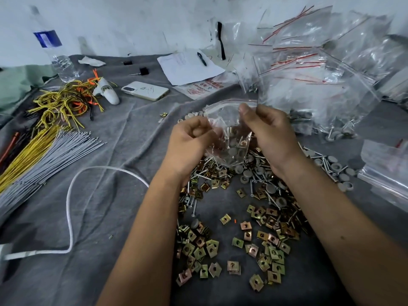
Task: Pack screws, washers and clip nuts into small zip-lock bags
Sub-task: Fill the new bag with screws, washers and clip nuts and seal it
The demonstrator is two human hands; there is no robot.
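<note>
Above the heap, both hands, left (189, 142) and right (268, 131), pinched a filled bag (229, 138). Sealing well probably meant keeping screws clear of the zip.

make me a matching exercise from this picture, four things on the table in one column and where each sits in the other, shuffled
Things:
1. water bottle
2. phone
3. small zip-lock bag
4. loose clip nuts

Places:
A. held up between both hands
B. standing at the far left by the wall
C. scattered on the grey cloth nearest the camera
D. lying flat beside the white sheet of paper

Pairs: 1-B, 2-D, 3-A, 4-C

The left hand and right hand each pinch the bag.
</note>
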